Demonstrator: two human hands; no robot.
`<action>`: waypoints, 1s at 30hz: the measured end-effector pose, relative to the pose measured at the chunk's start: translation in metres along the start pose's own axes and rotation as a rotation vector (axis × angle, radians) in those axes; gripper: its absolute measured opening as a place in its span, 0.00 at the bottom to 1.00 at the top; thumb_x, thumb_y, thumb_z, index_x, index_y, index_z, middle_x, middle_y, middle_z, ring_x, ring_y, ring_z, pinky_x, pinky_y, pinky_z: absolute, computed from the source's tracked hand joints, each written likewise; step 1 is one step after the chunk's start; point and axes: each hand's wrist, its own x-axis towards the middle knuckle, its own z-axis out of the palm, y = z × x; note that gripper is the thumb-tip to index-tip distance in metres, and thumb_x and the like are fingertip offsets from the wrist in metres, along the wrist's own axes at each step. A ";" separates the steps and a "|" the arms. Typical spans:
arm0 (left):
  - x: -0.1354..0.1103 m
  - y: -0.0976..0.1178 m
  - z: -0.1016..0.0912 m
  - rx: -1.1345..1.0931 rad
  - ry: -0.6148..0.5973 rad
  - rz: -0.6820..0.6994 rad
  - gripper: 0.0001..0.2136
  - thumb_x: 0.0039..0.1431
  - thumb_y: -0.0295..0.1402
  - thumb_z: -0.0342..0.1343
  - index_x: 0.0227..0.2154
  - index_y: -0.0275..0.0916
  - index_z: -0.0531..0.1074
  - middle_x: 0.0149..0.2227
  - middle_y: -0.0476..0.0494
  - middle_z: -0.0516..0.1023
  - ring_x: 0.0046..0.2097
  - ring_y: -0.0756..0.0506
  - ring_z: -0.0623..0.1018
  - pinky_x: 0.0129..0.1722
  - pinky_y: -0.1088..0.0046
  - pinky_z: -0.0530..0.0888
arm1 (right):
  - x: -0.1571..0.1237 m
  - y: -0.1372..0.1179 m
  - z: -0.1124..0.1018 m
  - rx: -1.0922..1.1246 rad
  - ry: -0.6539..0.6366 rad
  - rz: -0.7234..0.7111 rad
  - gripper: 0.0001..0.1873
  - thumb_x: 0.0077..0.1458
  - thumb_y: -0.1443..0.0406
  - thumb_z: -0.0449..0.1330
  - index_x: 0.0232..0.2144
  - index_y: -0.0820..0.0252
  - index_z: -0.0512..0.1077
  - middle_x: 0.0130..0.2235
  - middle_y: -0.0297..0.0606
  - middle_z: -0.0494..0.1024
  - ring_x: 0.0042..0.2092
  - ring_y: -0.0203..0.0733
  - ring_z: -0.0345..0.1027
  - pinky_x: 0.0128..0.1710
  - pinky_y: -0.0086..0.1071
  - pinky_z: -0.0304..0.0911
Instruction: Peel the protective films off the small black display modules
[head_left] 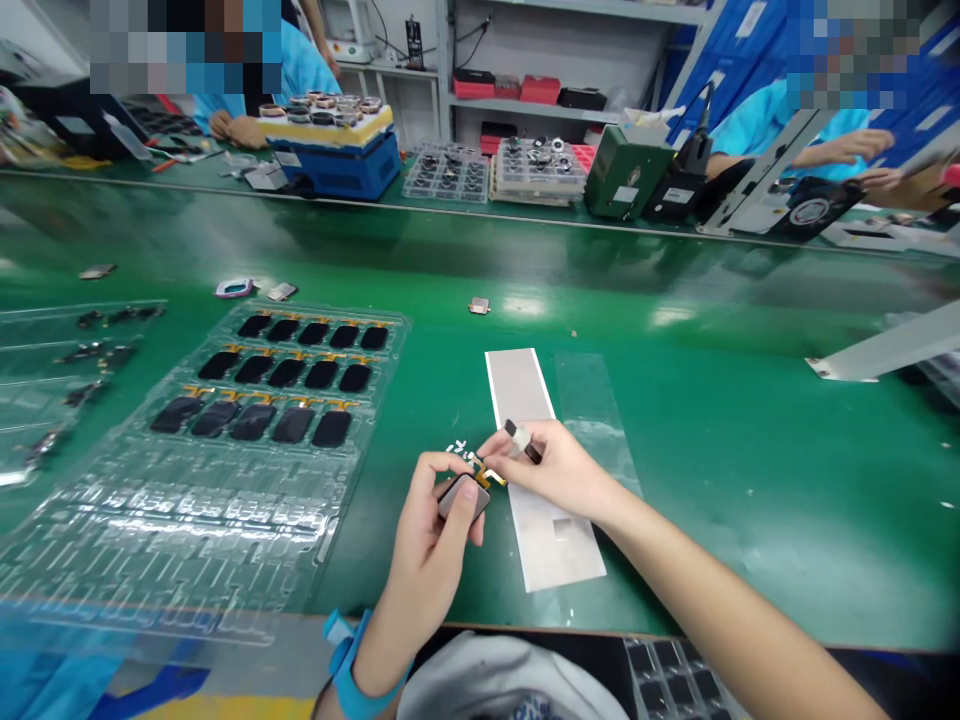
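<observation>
left grip (429, 548) curled around display panel (463, 497) | right grip (551, 470) pinching dark strip (523, 440) near it

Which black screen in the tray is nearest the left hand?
The rightmost screen in the front row of the tray; the others lie farther left or behind it.

I am logging the green workbench (750, 420) from my station: a clear blister tray (187, 530) of dark screen modules (285, 372) is lying at 9 o'clock, with a white-edged liner strip (521, 385) lying at 12 and clear film (596, 420) lying just beside it at 1.
</observation>
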 end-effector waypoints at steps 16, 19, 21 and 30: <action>-0.005 -0.005 0.001 -0.005 -0.083 -0.030 0.08 0.70 0.42 0.47 0.40 0.44 0.57 0.26 0.55 0.65 0.28 0.52 0.65 0.27 0.79 0.63 | -0.018 -0.004 0.004 0.215 -0.063 0.038 0.19 0.53 0.51 0.66 0.26 0.61 0.76 0.16 0.24 0.61 0.19 0.28 0.44 0.19 0.28 0.39; -0.008 -0.005 -0.001 -0.041 -0.084 -0.052 0.08 0.71 0.42 0.46 0.40 0.44 0.57 0.27 0.55 0.65 0.30 0.52 0.66 0.30 0.78 0.65 | -0.021 -0.010 0.006 0.143 -0.017 -0.025 0.16 0.53 0.54 0.66 0.25 0.61 0.77 0.15 0.21 0.51 0.19 0.28 0.39 0.19 0.28 0.36; -0.010 -0.005 -0.002 -0.067 -0.099 -0.066 0.08 0.71 0.42 0.46 0.41 0.44 0.58 0.29 0.54 0.67 0.31 0.51 0.67 0.29 0.78 0.64 | -0.024 -0.013 0.008 0.110 0.015 -0.070 0.13 0.55 0.58 0.65 0.25 0.61 0.77 0.15 0.22 0.53 0.19 0.28 0.39 0.20 0.28 0.37; -0.006 -0.004 0.002 -0.047 -0.088 -0.066 0.08 0.72 0.42 0.44 0.41 0.45 0.57 0.27 0.55 0.67 0.30 0.52 0.68 0.28 0.78 0.64 | -0.027 -0.019 0.010 0.019 0.102 -0.115 0.08 0.55 0.63 0.62 0.26 0.60 0.78 0.24 0.33 0.76 0.26 0.34 0.66 0.26 0.29 0.59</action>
